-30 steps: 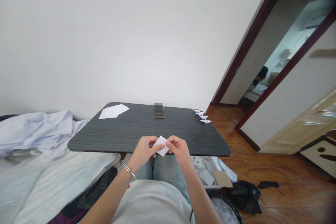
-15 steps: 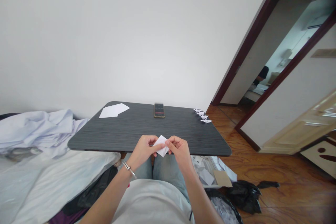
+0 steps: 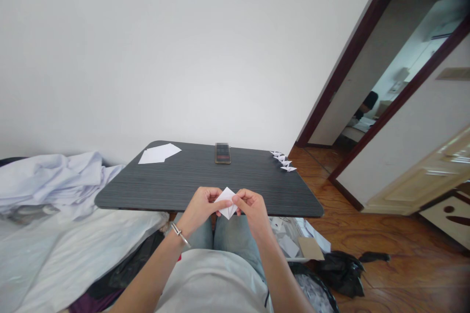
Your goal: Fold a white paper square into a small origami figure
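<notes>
Left hand (image 3: 200,208): pinching paper (image 3: 226,195) | right hand (image 3: 253,208): pinching same paper | place: near edge of surface (image 3: 176,186) | change: scarcely any, grips unchanged, no new fold visible

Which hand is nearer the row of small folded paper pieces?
Right. The right hand is left of and nearer the person than the row; the left hand is farther left, across the held white paper.
</notes>
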